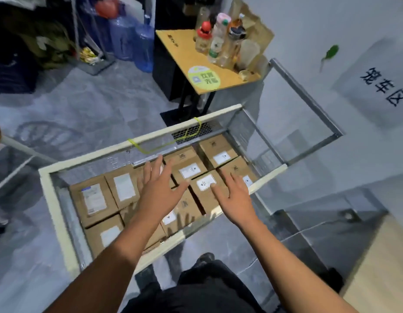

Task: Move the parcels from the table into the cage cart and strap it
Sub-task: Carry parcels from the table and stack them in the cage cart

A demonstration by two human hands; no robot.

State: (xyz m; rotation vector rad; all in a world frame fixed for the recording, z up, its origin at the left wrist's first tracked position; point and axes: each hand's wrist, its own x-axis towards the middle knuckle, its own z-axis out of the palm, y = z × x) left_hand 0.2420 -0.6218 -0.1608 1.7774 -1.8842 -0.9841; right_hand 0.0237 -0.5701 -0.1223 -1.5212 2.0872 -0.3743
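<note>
1. The cage cart (54, 211) stands on the grey floor (87, 105) just in front of me. Its long axis runs from lower left to upper right in my view, and I look down into it from above.
2. The parcels (94, 201) are inside the cart - brown cardboard boxes with white labels facing up. They lie close together in two rows along the length of the cart. The bigger ones at the left end point their long sides across the cart, toward the far rim.
3. My left hand (161, 188) is above the middle parcels, palm down, with the fingers straight and spread. It grips nothing.
4. My right hand (235, 195) is above the parcels at the right end, also flat with the fingers spread, and it holds nothing. Its fingertips are over one white label; I cannot tell if either hand touches the cardboard.
5. A yellow strap (139, 148) goes over the far rim at two places and hangs on the inner side of that wall.
6. At the right end of the cart a grey metal frame panel (309, 98) stands out toward the wall.
7. Behind the cart is a small wooden table (173, 41) with several bottles (218, 41) on it, and blue water jugs (146, 48) stand on the floor to its left.
8. A paper sign (385, 86) with dark characters hangs on the white wall at the right.
</note>
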